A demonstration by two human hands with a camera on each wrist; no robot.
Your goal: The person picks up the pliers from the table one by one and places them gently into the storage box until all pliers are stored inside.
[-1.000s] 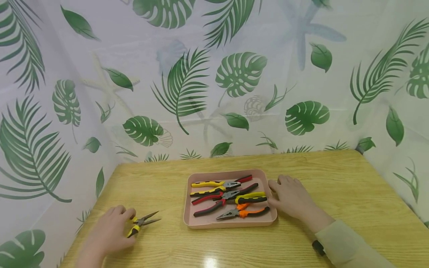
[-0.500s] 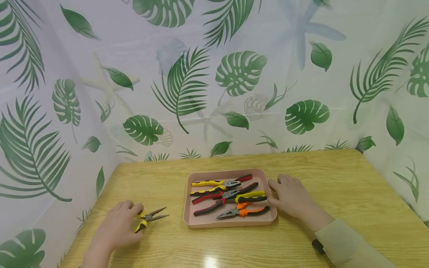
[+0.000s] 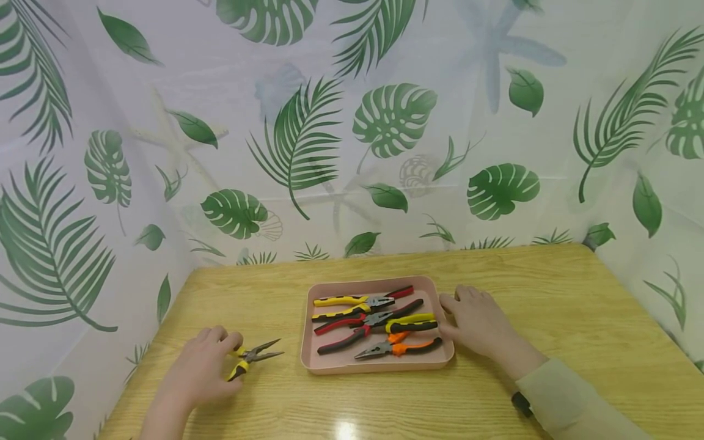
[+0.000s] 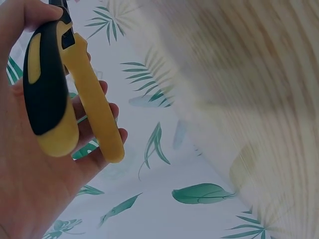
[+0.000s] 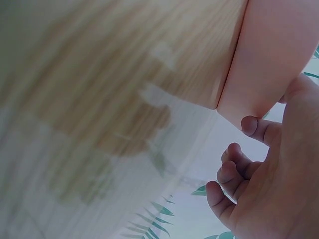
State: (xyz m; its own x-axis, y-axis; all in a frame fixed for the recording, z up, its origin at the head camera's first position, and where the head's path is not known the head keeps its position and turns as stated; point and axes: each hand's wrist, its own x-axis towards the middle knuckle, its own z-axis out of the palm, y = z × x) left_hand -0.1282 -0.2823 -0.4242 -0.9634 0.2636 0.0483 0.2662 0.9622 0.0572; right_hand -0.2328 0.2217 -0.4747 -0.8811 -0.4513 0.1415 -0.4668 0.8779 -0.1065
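Observation:
My left hand (image 3: 195,371) holds needle-nose pliers (image 3: 253,355) with yellow and black handles over the left part of the table. Their slim tips are spread and point right, toward the tray. In the left wrist view both pliers handles (image 4: 94,104) stand apart between thumb and fingers. A pink tray (image 3: 379,369) contains several pliers: yellow-black, red-black (image 3: 360,336) and orange-black (image 3: 404,349), some overlapping. My right hand (image 3: 478,322) rests at the tray's right side, its fingers loosely bent. The right wrist view has its fingers (image 5: 256,127) beside the tray's outer wall (image 5: 269,55).
The wooden table (image 3: 286,403) stretches around the tray and ends at a leaf-patterned cloth (image 3: 330,232) behind and on both sides. A small black object (image 3: 521,404) shows below the right sleeve (image 3: 572,397).
My left hand has moved right and slightly away from me, bringing the pliers closer to the tray. The right hand and the tray have stayed put.

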